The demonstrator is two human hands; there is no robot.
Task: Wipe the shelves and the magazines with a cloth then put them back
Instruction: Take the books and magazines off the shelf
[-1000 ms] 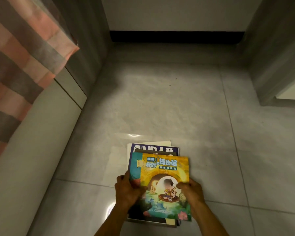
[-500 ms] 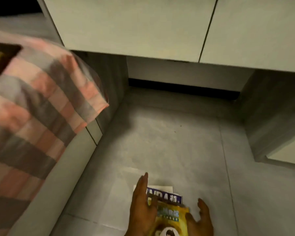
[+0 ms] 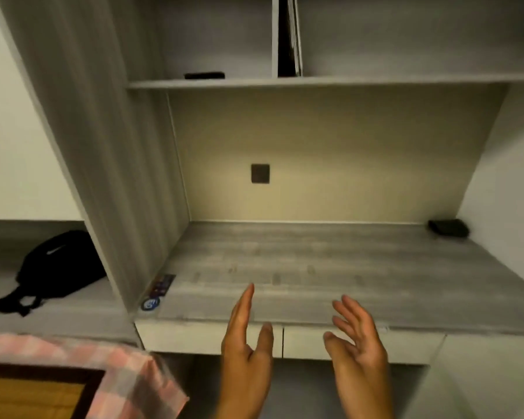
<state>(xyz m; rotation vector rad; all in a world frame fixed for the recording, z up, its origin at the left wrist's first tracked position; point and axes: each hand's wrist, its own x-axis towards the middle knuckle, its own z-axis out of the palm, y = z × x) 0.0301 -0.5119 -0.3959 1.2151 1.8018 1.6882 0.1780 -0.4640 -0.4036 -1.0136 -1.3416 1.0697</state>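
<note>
Both hands, left hand (image 3: 245,352) and right hand (image 3: 357,343), are held open and empty. The shelf (image 3: 315,267) lies directly ahead, its length running crosswise; neither hand is judged nearer.

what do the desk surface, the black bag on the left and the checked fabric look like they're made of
Desk surface: probably laminate board in a matt grey wood-grain print, with streaky lines and little sheen. Black bag: soft synthetic fabric, likely nylon, since it slumps and has a limp strap. Checked fabric: woven cloth, maybe cotton, in pink and grey squares that drape over an edge.
</note>
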